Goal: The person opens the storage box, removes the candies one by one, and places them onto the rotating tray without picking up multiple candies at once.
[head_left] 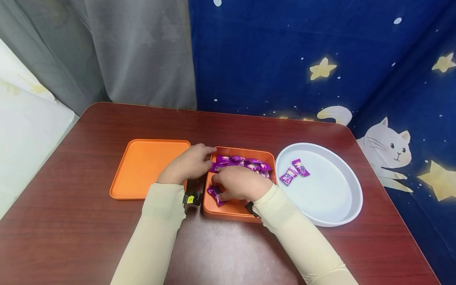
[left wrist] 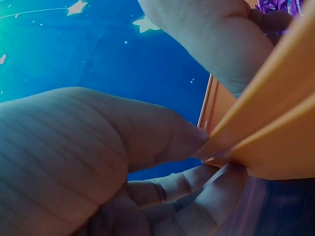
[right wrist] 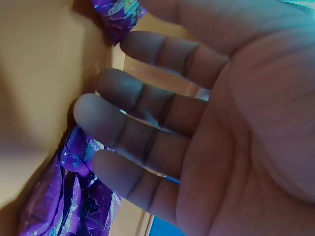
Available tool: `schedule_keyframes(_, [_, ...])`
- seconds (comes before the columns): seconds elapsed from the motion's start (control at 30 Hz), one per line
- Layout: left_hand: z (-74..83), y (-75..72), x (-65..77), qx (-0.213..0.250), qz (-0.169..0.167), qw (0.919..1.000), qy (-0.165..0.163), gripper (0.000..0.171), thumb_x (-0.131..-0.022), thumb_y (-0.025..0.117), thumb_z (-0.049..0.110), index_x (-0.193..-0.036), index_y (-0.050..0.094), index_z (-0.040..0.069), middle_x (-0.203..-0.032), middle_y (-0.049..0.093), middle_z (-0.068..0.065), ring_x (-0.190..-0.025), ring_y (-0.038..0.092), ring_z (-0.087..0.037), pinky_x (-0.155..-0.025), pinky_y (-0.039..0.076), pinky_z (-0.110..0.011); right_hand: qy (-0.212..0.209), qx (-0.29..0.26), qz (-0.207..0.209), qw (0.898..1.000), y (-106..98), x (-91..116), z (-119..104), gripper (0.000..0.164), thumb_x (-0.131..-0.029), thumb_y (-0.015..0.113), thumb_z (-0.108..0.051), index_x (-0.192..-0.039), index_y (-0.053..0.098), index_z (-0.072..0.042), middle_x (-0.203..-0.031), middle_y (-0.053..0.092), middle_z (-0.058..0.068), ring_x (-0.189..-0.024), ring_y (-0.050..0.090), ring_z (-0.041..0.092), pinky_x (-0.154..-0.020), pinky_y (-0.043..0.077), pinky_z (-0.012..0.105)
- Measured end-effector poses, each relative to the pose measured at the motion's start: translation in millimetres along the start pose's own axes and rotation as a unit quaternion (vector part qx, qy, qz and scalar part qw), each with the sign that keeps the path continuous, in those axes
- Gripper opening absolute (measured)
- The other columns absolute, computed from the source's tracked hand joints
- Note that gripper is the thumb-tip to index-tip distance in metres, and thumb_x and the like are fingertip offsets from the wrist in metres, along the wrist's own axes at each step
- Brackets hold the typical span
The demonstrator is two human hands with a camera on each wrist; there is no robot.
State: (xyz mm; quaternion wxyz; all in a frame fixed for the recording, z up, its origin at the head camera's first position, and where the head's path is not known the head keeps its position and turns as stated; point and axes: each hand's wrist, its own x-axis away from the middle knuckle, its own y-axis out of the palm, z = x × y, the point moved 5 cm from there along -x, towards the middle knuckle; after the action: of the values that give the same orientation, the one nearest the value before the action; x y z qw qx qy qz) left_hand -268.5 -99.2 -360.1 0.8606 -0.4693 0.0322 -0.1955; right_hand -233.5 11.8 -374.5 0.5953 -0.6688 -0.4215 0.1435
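Observation:
An orange box (head_left: 231, 217) on the table holds several purple wrapped candies (head_left: 238, 161), most of them heaped along its far side. My left hand (head_left: 187, 163) grips the box's left rim, its thumb above and fingers below in the left wrist view. Inside the box, my right hand (head_left: 243, 182) has its thumb and index finger at a single candy (head_left: 214, 194) in the near left corner. That candy (right wrist: 118, 19) lies between the two fingertips in the right wrist view, while the other fingers stretch out by the heap (right wrist: 74, 191).
Left of the box lies a flat orange lid (head_left: 142, 170). A round white tray (head_left: 331, 194) stands close on the right, with two purple candies (head_left: 293, 172) in it. The brown table (head_left: 71, 170) ends at curtains (head_left: 263, 59) behind.

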Motion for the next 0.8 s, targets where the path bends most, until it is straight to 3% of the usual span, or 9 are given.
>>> schedule_keyframes(0.27, [0.2,0.0,0.8,0.002,0.001,1.0000,-0.005,0.046,-0.088,0.057,0.014,-0.134,0.052,0.006,-0.110,0.057,-0.012,-0.086,0.052,-0.024,-0.087,0.052,-0.041,0.029,-0.015,0.007,0.999,-0.6,-0.6,3.8,0.034,-0.075,0.077,-0.032,-0.104,0.068,-0.018,-0.075,0.059,-0.005,-0.068,0.052,0.013,-0.061,0.048,0.025])
schedule_keyframes(0.57, [-0.5,-0.4,0.6,0.011,-0.005,0.9999,-0.011,0.048,-0.088,0.058,0.014,-0.135,0.051,0.006,-0.113,0.057,-0.013,-0.085,0.053,-0.024,-0.084,0.053,-0.040,0.073,-0.006,0.020,0.997,-3.3,-0.3,8.5,0.022,-0.078,0.073,-0.029,-0.092,0.065,-0.015,-0.073,0.059,-0.002,-0.064,0.053,0.014,-0.059,0.049,0.026])
schedule_keyframes(0.67, [-0.8,-0.3,0.5,0.011,-0.005,0.9999,-0.011,0.048,-0.088,0.058,0.015,-0.134,0.051,0.006,-0.112,0.057,-0.013,-0.084,0.053,-0.024,-0.082,0.053,-0.039,0.095,-0.007,0.019,0.995,-4.0,1.0,9.7,0.021,-0.080,0.071,-0.029,-0.094,0.065,-0.015,-0.074,0.060,-0.001,-0.064,0.053,0.015,-0.056,0.049,0.026])
schedule_keyframes(0.8, [-0.8,-0.7,0.5,0.011,-0.005,0.9999,-0.009,0.047,-0.088,0.057,0.015,-0.134,0.052,0.006,-0.109,0.057,-0.012,-0.085,0.052,-0.024,-0.083,0.053,-0.039,0.098,0.010,0.023,0.995,-4.8,2.0,9.5,0.021,-0.083,0.069,-0.025,-0.101,0.067,-0.017,-0.082,0.063,0.000,-0.068,0.054,0.016,-0.063,0.053,0.030])
